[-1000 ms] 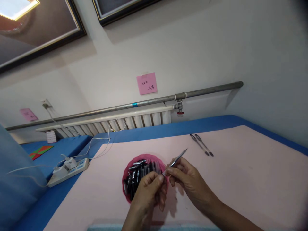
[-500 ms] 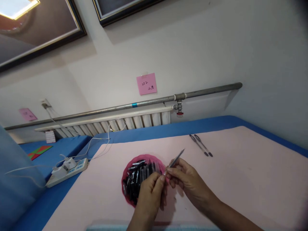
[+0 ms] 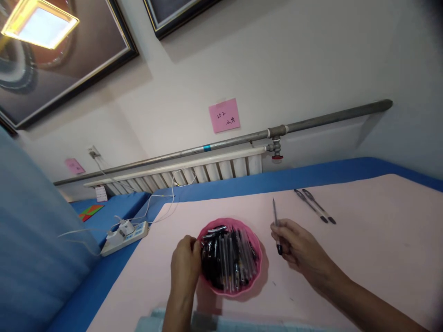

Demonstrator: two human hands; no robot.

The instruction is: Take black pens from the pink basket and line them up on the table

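A pink bowl [image 3: 256,258] full of black and clear pen parts sits on the pink table cover near me. My left hand [image 3: 184,267] rests at the bowl's left rim, fingers curled down among the parts; what they hold is hidden. My right hand [image 3: 297,246] hovers right of the bowl, pinching a thin pen [image 3: 275,221] that stands nearly upright, dark cap end down. Two finished pens [image 3: 314,205] lie side by side farther back on the right.
The pink cover [image 3: 363,240] lies over a blue table [image 3: 311,174]. A white power strip [image 3: 124,233] with cables sits at the left edge. A radiator [image 3: 180,174] and pipe run along the wall, with a pink note [image 3: 224,115] above.
My hands have parted: the left dropped to the bowl's left rim, the right moved right with the pen, which now stands upright. The view shifted, so the bowl shows fully.
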